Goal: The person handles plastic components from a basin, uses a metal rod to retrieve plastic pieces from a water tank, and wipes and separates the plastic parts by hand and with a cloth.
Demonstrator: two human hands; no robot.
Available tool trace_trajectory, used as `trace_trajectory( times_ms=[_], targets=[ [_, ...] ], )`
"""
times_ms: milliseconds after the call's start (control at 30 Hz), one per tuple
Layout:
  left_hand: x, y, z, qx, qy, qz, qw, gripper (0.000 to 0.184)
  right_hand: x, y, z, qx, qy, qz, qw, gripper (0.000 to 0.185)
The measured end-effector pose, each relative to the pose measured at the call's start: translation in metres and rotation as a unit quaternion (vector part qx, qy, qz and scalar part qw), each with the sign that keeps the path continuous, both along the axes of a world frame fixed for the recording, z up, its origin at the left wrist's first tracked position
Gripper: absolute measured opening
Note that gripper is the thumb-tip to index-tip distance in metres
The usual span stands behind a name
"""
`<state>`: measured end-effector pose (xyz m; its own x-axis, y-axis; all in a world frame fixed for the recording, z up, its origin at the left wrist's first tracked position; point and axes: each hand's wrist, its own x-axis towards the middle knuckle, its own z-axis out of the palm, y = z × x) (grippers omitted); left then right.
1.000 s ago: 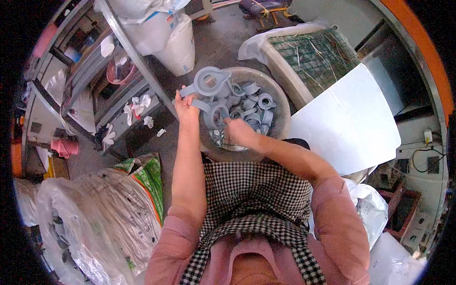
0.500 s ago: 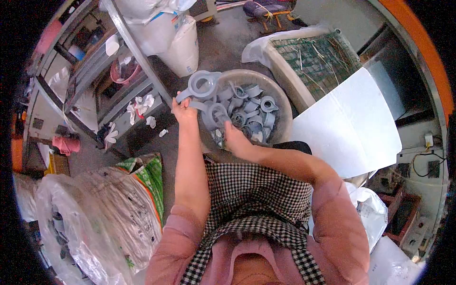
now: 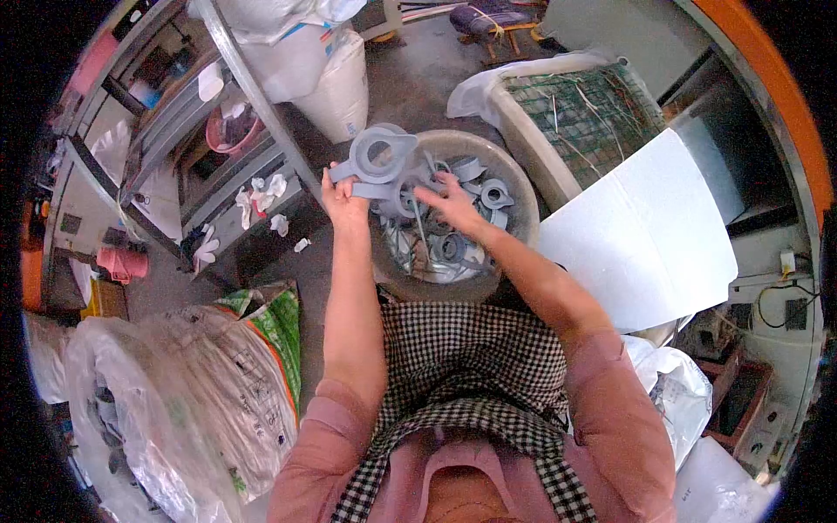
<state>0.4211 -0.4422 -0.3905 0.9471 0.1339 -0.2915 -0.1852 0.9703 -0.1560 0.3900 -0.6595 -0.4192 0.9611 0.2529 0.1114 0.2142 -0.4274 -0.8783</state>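
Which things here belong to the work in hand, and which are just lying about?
In use, by the look of it:
- grey parts, some in the left hand
- basin, right hand over it

Apparently just lying about:
- white scraps
- white board
- white sacks

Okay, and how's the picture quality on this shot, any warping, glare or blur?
Head view: strong fisheye bending, with black corners; speckled noise in the dark edges; the white board looks brightest, nearly without detail; shiny highlights on the clear plastic bag; the right hand looks slightly smeared.
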Motion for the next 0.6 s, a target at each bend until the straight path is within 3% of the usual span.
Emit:
trace_trajectory(
  times_ms=[100, 200, 267, 400, 467, 600],
  targets=[
    [-0.002, -0.003, 0.003, -0.008, -0.022, -0.013, 1.000, 0.025, -0.003, 0.015, -0.001, -0.080, -0.048, 0.019, 0.995, 0.096],
    [-0.002, -0.002, 0.002, 0.001, -0.023, -0.021, 1.000, 0.025, -0.004, 0.014, 0.003, -0.059, -0.001, 0.029, 0.998, 0.090],
    [0.000, -0.001, 0.000, 0.017, -0.015, -0.014, 1.000, 0.024, 0.001, 0.012, -0.009, -0.116, -0.216, -0.033, 0.969, 0.075],
    [-0.003, -0.006, 0.007, 0.019, -0.008, -0.016, 1.000, 0.024, -0.009, 0.011, 0.020, -0.123, -0.127, 0.009, 0.984, 0.057],
    [-0.001, -0.008, 0.004, 0.030, -0.004, -0.021, 0.999, 0.025, -0.008, 0.013, 0.019, -0.203, -0.202, -0.006, 0.958, 0.041],
    [-0.001, -0.009, 0.004, 0.029, -0.015, -0.017, 0.999, 0.026, -0.006, 0.013, 0.020, -0.282, -0.315, -0.002, 0.906, 0.032]
  ],
)
